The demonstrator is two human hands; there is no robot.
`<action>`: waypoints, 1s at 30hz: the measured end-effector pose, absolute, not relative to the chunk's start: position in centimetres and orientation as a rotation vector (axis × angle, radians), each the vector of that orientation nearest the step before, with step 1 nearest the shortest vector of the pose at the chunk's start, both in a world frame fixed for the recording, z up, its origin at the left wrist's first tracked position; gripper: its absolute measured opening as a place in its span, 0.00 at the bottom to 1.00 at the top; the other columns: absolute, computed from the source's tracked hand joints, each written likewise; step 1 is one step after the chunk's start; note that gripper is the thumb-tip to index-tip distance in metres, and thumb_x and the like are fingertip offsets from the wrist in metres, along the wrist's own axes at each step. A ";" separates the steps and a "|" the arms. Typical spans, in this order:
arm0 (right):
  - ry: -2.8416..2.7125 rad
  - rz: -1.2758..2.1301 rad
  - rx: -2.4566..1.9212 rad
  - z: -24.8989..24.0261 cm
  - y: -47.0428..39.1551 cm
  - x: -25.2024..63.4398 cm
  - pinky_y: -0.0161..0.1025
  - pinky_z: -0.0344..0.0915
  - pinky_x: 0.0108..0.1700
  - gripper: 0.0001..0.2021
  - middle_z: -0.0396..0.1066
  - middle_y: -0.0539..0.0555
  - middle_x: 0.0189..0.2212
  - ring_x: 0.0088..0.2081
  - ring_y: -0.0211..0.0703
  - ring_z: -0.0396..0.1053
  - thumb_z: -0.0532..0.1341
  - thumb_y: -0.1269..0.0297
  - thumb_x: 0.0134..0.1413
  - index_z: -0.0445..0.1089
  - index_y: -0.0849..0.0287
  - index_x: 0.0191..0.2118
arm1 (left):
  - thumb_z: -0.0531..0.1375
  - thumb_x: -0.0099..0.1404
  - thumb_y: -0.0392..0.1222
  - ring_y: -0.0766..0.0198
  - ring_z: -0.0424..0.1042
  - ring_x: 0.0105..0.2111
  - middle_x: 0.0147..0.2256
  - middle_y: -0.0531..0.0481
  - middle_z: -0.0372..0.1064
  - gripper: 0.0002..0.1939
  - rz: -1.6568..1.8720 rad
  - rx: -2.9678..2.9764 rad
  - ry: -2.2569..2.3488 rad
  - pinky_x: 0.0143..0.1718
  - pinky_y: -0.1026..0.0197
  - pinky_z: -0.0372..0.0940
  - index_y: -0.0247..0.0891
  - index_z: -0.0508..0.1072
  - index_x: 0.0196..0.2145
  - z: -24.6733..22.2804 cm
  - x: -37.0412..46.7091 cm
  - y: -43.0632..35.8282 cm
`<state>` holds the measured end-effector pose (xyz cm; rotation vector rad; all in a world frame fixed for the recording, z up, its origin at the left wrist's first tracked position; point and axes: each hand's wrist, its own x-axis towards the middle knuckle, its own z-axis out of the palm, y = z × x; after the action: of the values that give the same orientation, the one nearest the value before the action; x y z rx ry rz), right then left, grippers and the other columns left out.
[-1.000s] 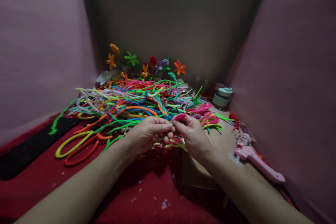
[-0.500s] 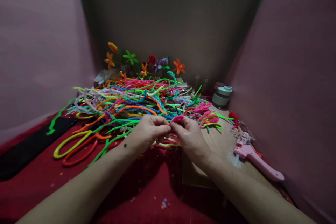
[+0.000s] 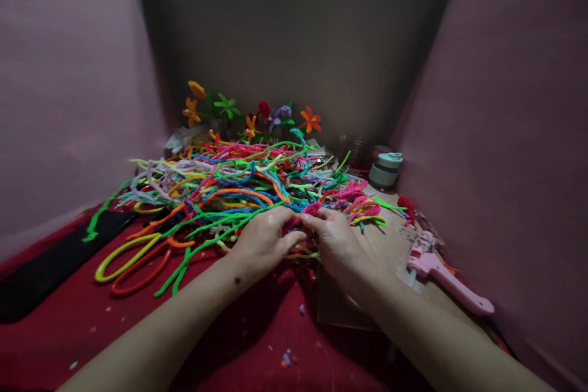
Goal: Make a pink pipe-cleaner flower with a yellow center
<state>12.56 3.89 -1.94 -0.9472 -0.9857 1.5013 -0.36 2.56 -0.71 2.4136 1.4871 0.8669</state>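
Observation:
A pink pipe-cleaner piece [image 3: 311,208] is pinched between my two hands, just in front of a large pile of coloured pipe cleaners [image 3: 239,187]. My left hand [image 3: 269,239] has its fingers closed round the lower left part of the piece, which they partly hide. Thumb and index finger of my right hand [image 3: 334,239] grip it from the other side. More looped pink pieces [image 3: 351,191] lie beyond my right hand.
Yellow and red scissor handles [image 3: 142,274] lie at the left by a black strip [image 3: 59,266]. A pink glue gun [image 3: 450,282] rests on a board [image 3: 390,239] at the right, near a lidded cup [image 3: 386,170]. Pipe-cleaner flowers [image 3: 227,106] stand behind the pile.
My left hand has turned and moved slightly right, its thumb now extended towards my right hand. The pink piece sits a little differently between the fingers. The view has shifted slightly.

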 end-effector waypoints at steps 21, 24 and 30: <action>-1.494 0.977 -0.988 -0.4 4.1 13.7 0.35 0.60 0.32 0.08 0.70 0.51 0.22 0.27 0.38 0.65 0.60 0.64 0.46 0.73 0.62 0.25 | 0.56 0.55 0.51 0.74 0.46 0.13 0.13 0.60 0.50 0.18 0.864 1.523 1.243 0.15 0.67 0.43 0.37 0.59 0.17 0.3 -0.6 3.0; -1.598 0.716 -0.969 -0.6 4.1 13.9 0.34 0.60 0.32 0.08 0.69 0.51 0.22 0.27 0.37 0.64 0.60 0.66 0.47 0.73 0.61 0.23 | 0.57 0.54 0.50 0.75 0.45 0.14 0.13 0.60 0.49 0.18 0.912 1.522 1.256 0.15 0.68 0.42 0.36 0.58 0.16 0.3 -0.4 2.8; -1.610 0.618 -0.992 -1.0 4.0 13.5 0.33 0.61 0.32 0.08 0.70 0.51 0.23 0.27 0.37 0.66 0.58 0.66 0.51 0.72 0.61 0.26 | 0.56 0.54 0.49 0.75 0.46 0.14 0.13 0.60 0.49 0.17 0.969 1.557 1.269 0.15 0.69 0.44 0.36 0.61 0.17 -0.1 -0.3 2.8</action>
<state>13.55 4.00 -0.99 -0.9923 -1.6105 0.6181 -0.27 2.78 -0.07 1.5565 1.2692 0.9689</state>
